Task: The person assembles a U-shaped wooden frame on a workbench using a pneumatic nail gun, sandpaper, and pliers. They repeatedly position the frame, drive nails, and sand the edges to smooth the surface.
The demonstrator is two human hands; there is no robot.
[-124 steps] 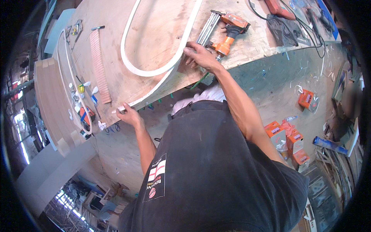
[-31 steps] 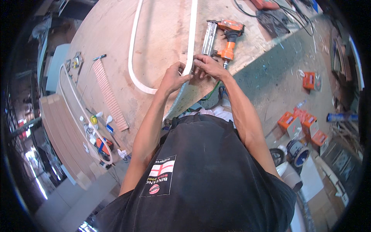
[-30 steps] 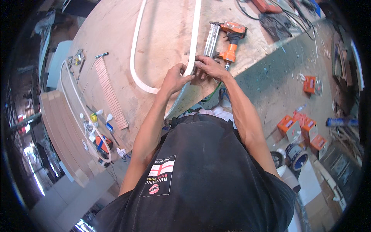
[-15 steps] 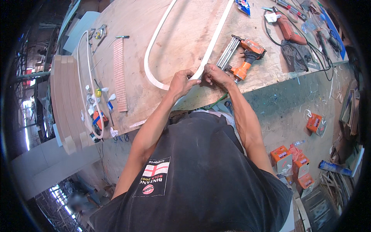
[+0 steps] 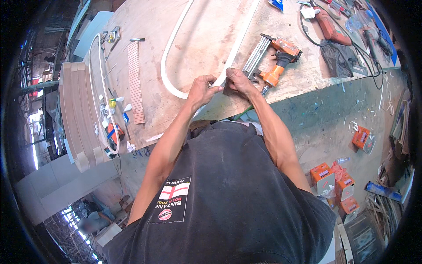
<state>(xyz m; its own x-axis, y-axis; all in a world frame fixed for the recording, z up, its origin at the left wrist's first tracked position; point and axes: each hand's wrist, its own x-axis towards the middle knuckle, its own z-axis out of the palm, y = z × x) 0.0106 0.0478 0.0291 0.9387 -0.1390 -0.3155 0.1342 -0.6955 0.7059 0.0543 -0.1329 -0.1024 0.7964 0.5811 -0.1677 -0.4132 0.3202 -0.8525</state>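
Observation:
A long white strip (image 5: 243, 42) is bent into a rounded loop lying on the plywood bench. My left hand (image 5: 203, 91) is closed on the loop's near bend, thumb across the edge. Just right of it, my right hand (image 5: 241, 82) has its fingers curled at the same strip, thumb side against the white edge. A small dark flat piece, perhaps sandpaper, shows under the right fingers; its kind is unclear. Right of that hand lies an orange nail gun (image 5: 273, 75) with a long metal magazine, close to the fingers.
A ribbed tan strip (image 5: 135, 83) and a second thin white loop (image 5: 104, 83) lie on the bench (image 5: 149, 66) to the left. A red corded power tool (image 5: 330, 28) and a black mesh bag (image 5: 337, 58) occupy the right. Orange boxes (image 5: 323, 174) stand on the floor at right.
My right hand has shifted slightly up and left along the strip, its thumb now at the white edge. The left hand keeps its place at the bend. The view has moved slightly.

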